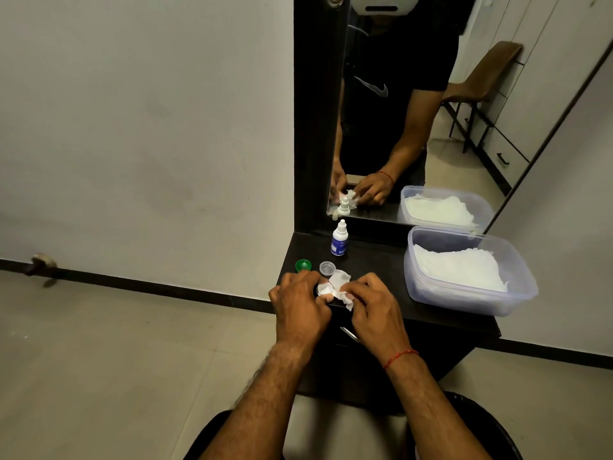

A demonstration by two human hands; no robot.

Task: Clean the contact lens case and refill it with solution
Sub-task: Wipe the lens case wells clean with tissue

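At the worktop's (371, 260) front edge, left hand (300, 303) is gripping the lens case (322, 289), right hand (371, 303) pinching tissue (341, 284) into it; wiping round each well seems wise.

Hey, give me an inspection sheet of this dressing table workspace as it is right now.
Surface: dark table top, set against a mirror.
Job's things: solution bottle upright and capped, near the mirror; green cap and clear cap lying loose; crumpled tissue between the hands; the case itself cannot be made out.
Clutter: plastic tub of tissues on the right.
Grippers: left hand and right hand both grip the tissue.
Cables: nothing seen.
Surroundings: plain wall, tiled floor.
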